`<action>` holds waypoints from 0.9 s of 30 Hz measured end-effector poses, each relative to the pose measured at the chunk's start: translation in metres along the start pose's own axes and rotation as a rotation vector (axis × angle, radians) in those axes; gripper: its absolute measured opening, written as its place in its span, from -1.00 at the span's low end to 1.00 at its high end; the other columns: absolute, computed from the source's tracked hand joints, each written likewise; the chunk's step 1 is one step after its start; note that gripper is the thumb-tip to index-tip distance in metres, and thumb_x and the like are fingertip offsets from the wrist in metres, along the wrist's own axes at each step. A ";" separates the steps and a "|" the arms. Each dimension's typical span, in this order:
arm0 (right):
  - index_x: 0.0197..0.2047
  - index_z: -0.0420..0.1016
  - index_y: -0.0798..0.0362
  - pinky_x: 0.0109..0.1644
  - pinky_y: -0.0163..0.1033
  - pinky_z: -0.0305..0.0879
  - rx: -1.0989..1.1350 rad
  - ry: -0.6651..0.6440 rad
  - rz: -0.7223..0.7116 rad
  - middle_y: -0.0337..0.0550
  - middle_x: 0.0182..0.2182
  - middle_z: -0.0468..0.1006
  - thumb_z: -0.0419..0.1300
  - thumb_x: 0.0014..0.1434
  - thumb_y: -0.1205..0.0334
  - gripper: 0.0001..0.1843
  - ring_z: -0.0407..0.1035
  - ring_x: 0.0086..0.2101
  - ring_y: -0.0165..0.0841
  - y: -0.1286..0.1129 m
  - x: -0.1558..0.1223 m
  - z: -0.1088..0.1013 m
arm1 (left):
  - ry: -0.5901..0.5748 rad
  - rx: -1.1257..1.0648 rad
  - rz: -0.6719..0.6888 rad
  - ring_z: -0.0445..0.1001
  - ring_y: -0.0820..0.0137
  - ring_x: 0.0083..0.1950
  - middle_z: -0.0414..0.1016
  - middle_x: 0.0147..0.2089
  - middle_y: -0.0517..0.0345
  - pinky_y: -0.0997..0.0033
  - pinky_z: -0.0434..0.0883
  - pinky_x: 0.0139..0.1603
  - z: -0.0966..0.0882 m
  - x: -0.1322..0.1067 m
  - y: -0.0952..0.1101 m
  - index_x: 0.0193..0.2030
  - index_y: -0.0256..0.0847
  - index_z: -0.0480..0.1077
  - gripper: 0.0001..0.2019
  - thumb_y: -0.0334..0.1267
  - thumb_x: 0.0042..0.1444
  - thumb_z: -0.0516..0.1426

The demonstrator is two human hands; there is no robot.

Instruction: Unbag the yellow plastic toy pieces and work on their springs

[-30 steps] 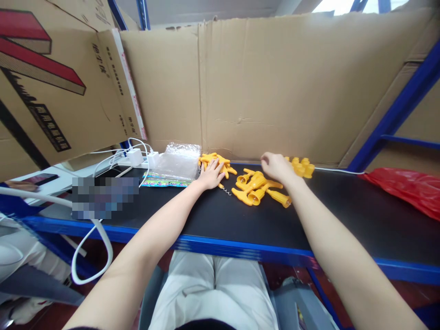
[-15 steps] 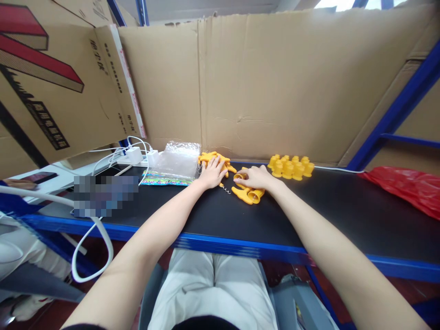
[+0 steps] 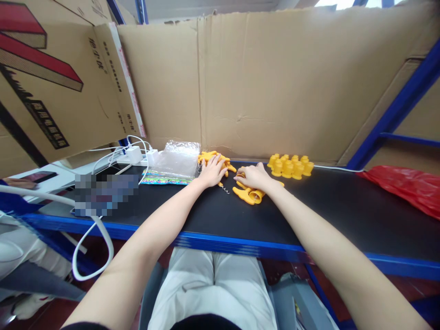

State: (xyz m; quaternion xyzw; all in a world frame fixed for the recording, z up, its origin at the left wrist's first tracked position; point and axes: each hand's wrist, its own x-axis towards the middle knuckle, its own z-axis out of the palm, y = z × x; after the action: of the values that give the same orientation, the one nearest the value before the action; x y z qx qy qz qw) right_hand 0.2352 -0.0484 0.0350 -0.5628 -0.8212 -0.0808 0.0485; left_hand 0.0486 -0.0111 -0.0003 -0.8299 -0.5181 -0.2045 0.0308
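Observation:
My left hand (image 3: 212, 172) lies on a pile of yellow plastic pieces (image 3: 209, 158) at the back of the black shelf top (image 3: 343, 215), fingers curled over them. My right hand (image 3: 253, 176) rests on a heap of yellow funnel-shaped parts (image 3: 248, 195), fingers bent down on them; what it grips is hidden. A small metal spring (image 3: 225, 189) lies between the two hands. A cluster of upright yellow parts (image 3: 290, 167) stands to the right, near the cardboard wall.
A clear plastic bag (image 3: 178, 158) and a colourful packet (image 3: 161, 180) lie to the left. White chargers and cables (image 3: 135, 156) sit further left. A red plastic bag (image 3: 405, 185) lies at the right. Cardboard sheets (image 3: 275, 82) wall the back.
My right hand came back from the upright yellow parts at the rear to the heap of funnel-shaped parts, and now covers them. My left hand stayed on the pile.

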 end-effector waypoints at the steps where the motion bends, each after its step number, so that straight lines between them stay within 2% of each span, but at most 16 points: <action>1: -0.14 0.53 -0.01 -0.05 -0.05 -0.01 -0.005 0.006 -0.005 -0.05 -0.20 0.61 -0.01 0.26 0.04 -0.66 0.44 -0.15 -0.14 -0.001 -0.001 -0.001 | 0.003 0.000 0.003 -0.20 0.17 0.47 -0.16 0.47 0.03 -0.26 -0.19 0.35 -0.001 0.000 0.000 0.34 -0.07 0.07 -0.50 -0.02 0.31 -0.21; 8: -0.19 0.52 0.04 -0.10 -0.13 -0.06 -0.003 0.103 -0.033 -0.06 -0.23 0.61 -0.06 0.27 0.22 -0.69 0.43 -0.24 -0.23 0.002 0.002 0.001 | 0.042 0.005 0.029 -0.14 0.17 0.46 -0.10 0.46 0.03 -0.20 -0.15 0.37 -0.008 -0.001 0.001 0.31 -0.09 0.13 -0.53 -0.08 0.31 -0.18; 12: -0.22 0.50 0.04 -0.13 -0.14 -0.06 0.029 0.231 -0.035 -0.07 -0.18 0.60 -0.10 0.29 0.27 -0.67 0.42 -0.22 -0.23 0.011 0.005 0.004 | 0.066 0.011 0.050 -0.10 0.17 0.45 -0.05 0.45 0.00 -0.16 -0.13 0.38 -0.011 -0.001 0.001 0.29 -0.13 0.16 -0.54 -0.12 0.30 -0.14; 15: -0.18 0.49 0.04 -0.11 -0.14 -0.05 0.077 0.360 0.029 -0.04 -0.14 0.59 -0.12 0.30 0.27 -0.66 0.41 -0.18 -0.22 0.018 0.005 0.001 | 0.072 0.016 0.073 -0.10 0.15 0.44 -0.05 0.44 -0.02 -0.14 -0.14 0.39 -0.012 -0.001 0.002 0.29 -0.16 0.15 -0.54 -0.19 0.27 -0.09; 19: -0.17 0.48 0.04 -0.09 -0.14 0.00 0.157 0.468 0.143 0.00 -0.14 0.58 -0.14 0.30 0.23 -0.65 0.40 -0.17 -0.19 0.024 0.001 -0.009 | 0.072 0.034 0.111 -0.11 0.17 0.45 -0.06 0.45 -0.03 -0.07 -0.15 0.40 -0.012 -0.001 0.001 0.31 -0.18 0.13 -0.52 -0.23 0.25 -0.07; 24: -0.19 0.44 0.05 -0.09 -0.17 0.14 0.366 0.636 0.203 -0.01 -0.20 0.57 -0.08 0.29 0.20 -0.71 0.41 -0.19 -0.21 0.025 0.000 -0.018 | 0.142 0.036 0.181 -0.04 0.23 0.43 0.00 0.42 -0.04 0.08 -0.06 0.40 -0.015 -0.002 0.001 0.37 -0.15 0.03 -0.48 -0.18 0.29 -0.08; 27: -0.21 0.40 0.05 -0.22 -0.22 0.25 0.682 0.707 0.186 -0.05 -0.26 0.56 -0.03 0.28 0.12 -0.74 0.42 -0.35 -0.31 0.022 0.005 -0.018 | 0.223 -0.016 0.228 0.10 0.23 0.37 0.10 0.37 -0.08 0.15 0.10 0.32 -0.018 -0.002 0.002 0.39 -0.12 -0.01 -0.46 -0.12 0.30 -0.06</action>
State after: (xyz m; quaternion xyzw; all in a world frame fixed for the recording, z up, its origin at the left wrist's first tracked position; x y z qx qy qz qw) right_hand 0.2541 -0.0395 0.0555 -0.5239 -0.6805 0.0111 0.5121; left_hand 0.0439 -0.0182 0.0159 -0.8557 -0.4124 -0.2946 0.1048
